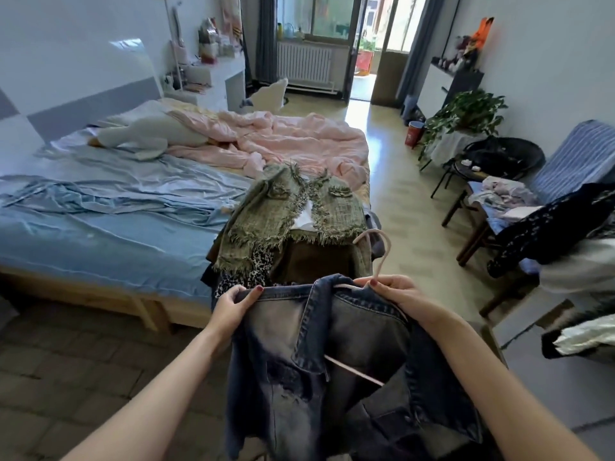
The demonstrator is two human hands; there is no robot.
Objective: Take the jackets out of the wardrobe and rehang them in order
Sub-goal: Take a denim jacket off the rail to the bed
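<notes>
A faded blue denim jacket (pixel 336 367) hangs in front of me on a pink hanger (pixel 377 257), whose hook sticks up above the collar. My left hand (pixel 233 302) grips the jacket's left shoulder. My right hand (pixel 396 292) holds the right shoulder and the hanger's neck together. Just beyond, a green fringed tweed jacket (pixel 276 214) lies spread on top of a pile of clothes (pixel 253 266) at the foot of the bed, with leopard-print and brown pieces under it.
The bed (pixel 109 224) with blue sheet and pink quilt (pixel 289 138) fills the left. At the right stands a striped chair (pixel 572 161) heaped with clothes, a black stool and a potted plant (pixel 466 113). Tiled floor runs to a balcony door (pixel 362 44).
</notes>
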